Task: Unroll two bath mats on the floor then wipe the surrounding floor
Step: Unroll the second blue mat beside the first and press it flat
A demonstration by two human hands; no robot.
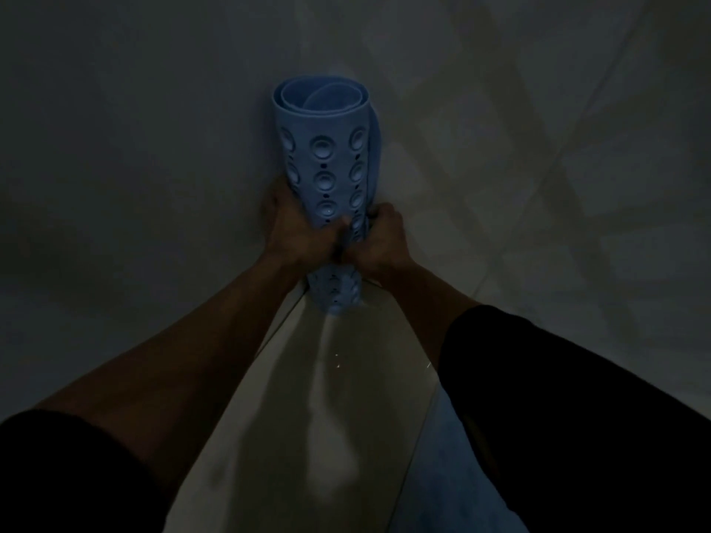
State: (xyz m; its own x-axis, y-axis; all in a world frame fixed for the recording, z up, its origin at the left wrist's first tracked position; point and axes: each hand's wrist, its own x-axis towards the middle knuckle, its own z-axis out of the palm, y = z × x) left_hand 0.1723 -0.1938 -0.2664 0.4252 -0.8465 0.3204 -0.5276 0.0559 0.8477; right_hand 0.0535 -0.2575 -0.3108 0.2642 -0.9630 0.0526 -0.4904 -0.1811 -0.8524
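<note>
Dim tiled floor [577,186] lies beneath you; your left hand [294,230] and right hand [379,236] each clench the rolled blue bath mat [327,148], which stands upright above your grip.

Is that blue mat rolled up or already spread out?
Rolled up. The blue mat shows a spiral at its far end, and both hands grip the tube: left hand, right hand.

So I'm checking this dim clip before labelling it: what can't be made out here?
- Head view, rolled blue mat: its middle is covered by the left hand and right hand gripping it.
- Second mat: none can be identified; a bluish patch by the right forearm is too dark to tell.
- Floor: low light hides dirt or wetness.
- Sleeves: cut off by the bottom edge.
</note>
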